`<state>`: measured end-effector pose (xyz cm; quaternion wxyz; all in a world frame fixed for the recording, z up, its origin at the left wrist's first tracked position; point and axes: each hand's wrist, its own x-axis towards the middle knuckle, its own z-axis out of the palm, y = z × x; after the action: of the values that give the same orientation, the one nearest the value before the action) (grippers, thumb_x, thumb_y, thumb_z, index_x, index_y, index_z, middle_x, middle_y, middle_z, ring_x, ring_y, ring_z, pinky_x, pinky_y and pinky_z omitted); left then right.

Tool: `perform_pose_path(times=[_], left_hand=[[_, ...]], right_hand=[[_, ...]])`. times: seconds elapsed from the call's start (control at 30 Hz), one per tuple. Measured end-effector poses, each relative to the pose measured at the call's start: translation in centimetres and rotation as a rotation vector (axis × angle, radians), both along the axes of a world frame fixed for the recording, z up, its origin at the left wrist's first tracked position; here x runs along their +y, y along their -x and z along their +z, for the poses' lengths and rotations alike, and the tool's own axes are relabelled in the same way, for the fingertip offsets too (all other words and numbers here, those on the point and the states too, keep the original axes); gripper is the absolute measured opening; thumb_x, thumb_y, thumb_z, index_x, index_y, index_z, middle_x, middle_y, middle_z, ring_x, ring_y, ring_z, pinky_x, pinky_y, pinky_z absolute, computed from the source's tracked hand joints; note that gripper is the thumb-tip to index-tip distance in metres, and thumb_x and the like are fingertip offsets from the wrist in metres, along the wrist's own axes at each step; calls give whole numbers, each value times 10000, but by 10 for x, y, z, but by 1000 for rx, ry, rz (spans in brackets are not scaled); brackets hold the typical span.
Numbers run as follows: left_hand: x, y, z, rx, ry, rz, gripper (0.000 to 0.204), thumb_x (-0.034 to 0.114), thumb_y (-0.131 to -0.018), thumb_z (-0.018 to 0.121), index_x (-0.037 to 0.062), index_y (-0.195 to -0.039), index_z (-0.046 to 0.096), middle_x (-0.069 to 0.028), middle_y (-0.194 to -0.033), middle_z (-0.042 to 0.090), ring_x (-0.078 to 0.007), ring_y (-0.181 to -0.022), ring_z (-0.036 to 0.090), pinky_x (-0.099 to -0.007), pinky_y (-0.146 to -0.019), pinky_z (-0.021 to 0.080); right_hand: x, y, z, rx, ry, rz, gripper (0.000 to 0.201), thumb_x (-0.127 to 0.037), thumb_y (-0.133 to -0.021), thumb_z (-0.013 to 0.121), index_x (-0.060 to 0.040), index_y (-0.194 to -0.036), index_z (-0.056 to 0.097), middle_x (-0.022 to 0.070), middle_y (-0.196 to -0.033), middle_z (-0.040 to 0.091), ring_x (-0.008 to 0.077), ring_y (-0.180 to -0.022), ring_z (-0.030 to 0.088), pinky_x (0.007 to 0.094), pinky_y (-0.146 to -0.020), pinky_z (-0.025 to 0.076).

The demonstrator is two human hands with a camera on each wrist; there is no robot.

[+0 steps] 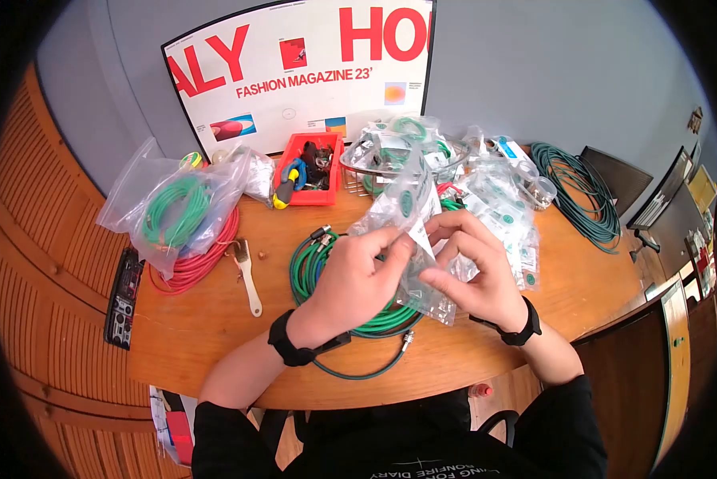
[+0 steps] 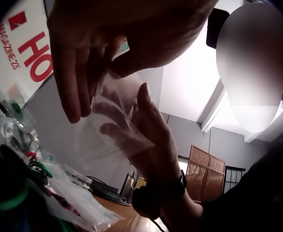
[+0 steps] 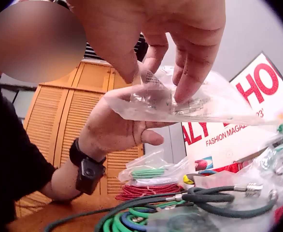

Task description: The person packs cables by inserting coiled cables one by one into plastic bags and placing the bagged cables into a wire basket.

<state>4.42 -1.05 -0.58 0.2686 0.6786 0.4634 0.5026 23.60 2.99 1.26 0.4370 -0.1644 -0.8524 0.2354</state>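
A clear plastic bag [image 1: 428, 297] with small print is held up between both hands, over a coil of green and dark cables [image 1: 306, 259]. My left hand [image 1: 354, 275] pinches the bag's upper edge between thumb and fingers. From the other side, my right hand [image 1: 482, 267] curls its thumb and fingers around the bag's edge, and in the left wrist view its fingers show through the film. A white printed flap [image 1: 419, 233] stands up between the hands. One dark cable with a metal connector [image 1: 408, 338] loops toward the table's front edge.
Bagged green cable [image 1: 175, 211] lies over red cable [image 1: 187, 275] at left, near a brush [image 1: 246, 275]. Behind are a red bin [image 1: 332, 172] with tools and a monitor [image 1: 294, 104]. Several plastic bags [image 1: 498, 215] and a dark cable coil [image 1: 574, 199] lie at right.
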Motion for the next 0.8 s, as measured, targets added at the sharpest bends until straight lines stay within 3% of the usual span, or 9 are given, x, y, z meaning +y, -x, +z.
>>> perform_pose_path(times=[0.07,0.13,0.2,0.27,0.3,0.4,0.57,0.7,0.8], left_hand=[[2,12,3,-6,68,-9,248,177,-956,538,-26,-901,669,-105,-620,637,-148,-566,620,-320,-471,414],[4,19,5,-94,183,-103,263,148,-993,497,-65,-1048,640,-62,-864,691,-65,-757,626,-213,-634,507],[2,22,16,-131,130,-89,246,140,-984,514,-57,-994,661,-55,-827,691,-72,-751,635,-212,-617,492],[2,31,26,78,104,7,217,121,-965,543,-59,-960,665,-46,-824,689,-68,-738,632,-220,-622,502],[4,30,24,23,-5,104,198,150,-899,609,-26,-831,669,-135,-640,652,-176,-573,657,-303,-535,477],[-2,41,37,205,-78,245,195,154,-872,631,-23,-790,648,-153,-652,651,-232,-578,666,-325,-530,482],[-17,43,55,504,-106,426,243,181,-861,616,43,-662,592,-125,-584,599,-322,-548,612,-407,-510,465],[0,35,18,775,-109,381,243,252,-853,613,57,-719,669,-153,-629,631,-353,-601,630,-440,-556,491],[16,19,-27,567,-47,85,258,229,-832,665,9,-701,643,-168,-612,618,-332,-580,629,-416,-532,475]], right_hand=[[10,0,-10,29,27,-3,216,-57,-778,743,-19,-736,534,121,-1087,594,222,-876,609,329,-784,492],[17,-2,-16,149,107,-80,201,-53,-792,723,-18,-725,537,114,-1072,609,194,-866,605,306,-776,483],[20,-6,-16,180,185,-35,155,-68,-812,702,-21,-757,564,100,-1047,625,164,-862,598,282,-779,472],[22,-11,-10,190,330,72,127,-97,-835,686,-23,-792,591,88,-1051,630,143,-869,593,273,-783,468],[28,-19,-8,179,362,53,107,-120,-857,667,-29,-829,616,75,-1054,637,130,-890,590,265,-790,462],[54,-42,-2,-67,365,-288,127,-138,-875,647,-12,-868,635,48,-840,673,121,-774,610,278,-702,484],[97,-64,-35,-476,208,-497,210,-206,-846,670,-8,-912,647,94,-802,676,231,-723,634,337,-677,501],[119,-55,-56,-519,123,-558,277,-223,-807,699,-55,-1020,643,118,-918,644,272,-779,633,362,-699,503],[143,-50,-76,-560,-62,-525,277,-205,-793,723,-81,-1033,661,114,-976,589,233,-773,620,344,-685,503]])
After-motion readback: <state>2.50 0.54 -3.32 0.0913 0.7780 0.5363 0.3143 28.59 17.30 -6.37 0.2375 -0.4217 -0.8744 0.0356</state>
